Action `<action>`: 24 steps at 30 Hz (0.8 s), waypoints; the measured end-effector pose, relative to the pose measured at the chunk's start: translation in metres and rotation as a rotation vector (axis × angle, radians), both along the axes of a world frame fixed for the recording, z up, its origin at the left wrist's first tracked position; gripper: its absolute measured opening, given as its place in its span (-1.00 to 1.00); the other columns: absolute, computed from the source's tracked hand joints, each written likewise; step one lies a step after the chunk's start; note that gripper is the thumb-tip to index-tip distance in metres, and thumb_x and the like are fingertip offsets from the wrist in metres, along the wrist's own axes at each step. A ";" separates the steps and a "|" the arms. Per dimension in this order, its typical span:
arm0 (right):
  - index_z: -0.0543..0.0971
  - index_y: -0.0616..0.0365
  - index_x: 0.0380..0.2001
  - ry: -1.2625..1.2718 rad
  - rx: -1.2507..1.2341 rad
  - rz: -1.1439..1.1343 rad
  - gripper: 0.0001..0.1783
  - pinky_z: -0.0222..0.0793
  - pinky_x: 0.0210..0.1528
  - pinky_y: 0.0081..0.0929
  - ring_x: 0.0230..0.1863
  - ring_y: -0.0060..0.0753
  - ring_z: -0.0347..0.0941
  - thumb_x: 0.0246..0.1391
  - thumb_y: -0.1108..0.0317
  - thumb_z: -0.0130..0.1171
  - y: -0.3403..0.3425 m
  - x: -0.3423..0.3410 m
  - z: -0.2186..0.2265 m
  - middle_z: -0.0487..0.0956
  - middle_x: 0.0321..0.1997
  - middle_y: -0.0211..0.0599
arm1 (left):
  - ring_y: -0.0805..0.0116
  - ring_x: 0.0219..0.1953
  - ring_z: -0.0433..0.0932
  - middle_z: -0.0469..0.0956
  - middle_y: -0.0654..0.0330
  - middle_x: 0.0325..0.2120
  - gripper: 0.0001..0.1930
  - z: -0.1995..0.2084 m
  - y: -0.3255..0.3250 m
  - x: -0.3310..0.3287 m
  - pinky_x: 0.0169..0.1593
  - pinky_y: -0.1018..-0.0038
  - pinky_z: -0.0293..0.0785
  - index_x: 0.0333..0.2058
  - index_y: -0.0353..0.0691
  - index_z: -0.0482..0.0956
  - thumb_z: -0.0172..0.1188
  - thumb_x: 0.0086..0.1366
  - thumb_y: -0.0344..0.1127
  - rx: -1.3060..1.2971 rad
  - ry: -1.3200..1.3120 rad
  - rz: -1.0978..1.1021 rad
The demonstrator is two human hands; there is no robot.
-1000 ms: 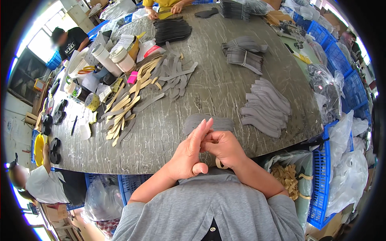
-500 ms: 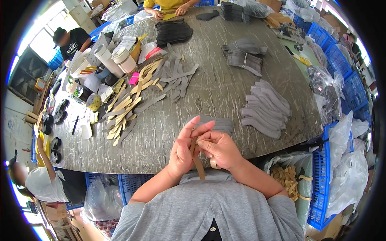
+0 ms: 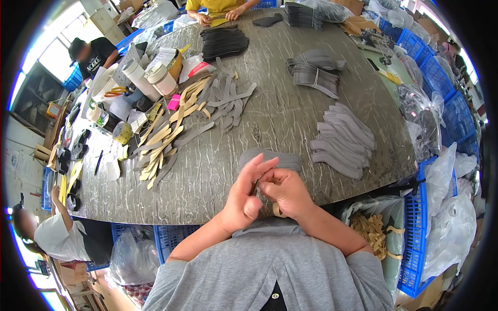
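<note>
My left hand (image 3: 241,199) is raised over the near table edge, its fingers stretched up and its thumb lower. Against those fingers shows the edge of a narrow dark strip (image 3: 254,187), mostly hidden between my hands. My right hand (image 3: 288,194) is closed, with fingertips pinched at the strip. From under the right palm a curled tan strip (image 3: 277,210) sticks out. Just beyond my hands lies a row of overlapping grey curved pieces (image 3: 282,159), partly covered by my fingers. Left of it spreads a loose heap of tan and grey strips (image 3: 176,127).
Fanned grey pieces (image 3: 342,142) and a tied grey bundle (image 3: 315,75) lie to the right. Cups and a white bottle (image 3: 161,79) stand at the left. Beside my right elbow sits a bag of tan scraps (image 3: 369,233) near a blue crate (image 3: 412,243). Co-workers sit around the table.
The tan strip that hung below my hands no longer shows there. My left thumb has swung down and its fingers have straightened. The right hand stays nearly in place.
</note>
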State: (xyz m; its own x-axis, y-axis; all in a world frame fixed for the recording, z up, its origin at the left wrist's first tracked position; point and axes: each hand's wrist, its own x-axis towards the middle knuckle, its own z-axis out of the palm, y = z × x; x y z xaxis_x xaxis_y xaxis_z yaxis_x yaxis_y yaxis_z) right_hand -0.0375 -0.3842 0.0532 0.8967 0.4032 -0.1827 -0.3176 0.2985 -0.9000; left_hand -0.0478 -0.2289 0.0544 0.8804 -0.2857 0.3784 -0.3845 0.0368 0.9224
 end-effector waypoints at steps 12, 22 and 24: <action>0.28 0.09 -0.35 0.050 0.307 -0.010 -0.89 0.13 -0.49 -0.72 -0.46 -0.70 0.15 0.10 0.50 -0.27 -0.006 0.006 -0.004 0.43 -0.13 -0.23 | 0.23 -0.38 0.64 0.63 0.05 -0.39 -0.78 0.041 0.032 0.032 -0.35 0.41 0.53 -0.16 -0.27 0.57 0.09 0.21 -0.55 0.737 -0.318 0.359; 0.35 0.08 -0.33 -0.123 0.079 0.071 -0.85 0.13 -0.54 -0.78 -0.52 -0.79 0.18 0.19 0.51 -0.25 -0.005 0.009 -0.001 0.51 -0.25 -0.27 | 0.19 -0.44 0.55 0.57 0.18 -0.46 -0.74 0.080 0.018 0.030 -0.39 0.37 0.49 -0.34 -0.23 0.60 0.33 -0.10 -0.57 0.586 -0.533 0.054; 0.37 0.08 -0.33 -0.071 0.132 0.012 -0.86 0.16 -0.55 -0.77 -0.51 -0.75 0.25 0.19 0.49 -0.22 -0.005 0.009 -0.006 0.54 -0.23 -0.22 | 0.20 -0.47 0.51 0.54 0.21 -0.48 -0.76 0.071 0.020 0.033 -0.41 0.38 0.47 -0.42 -0.24 0.58 0.37 -0.15 -0.57 0.590 -0.576 -0.002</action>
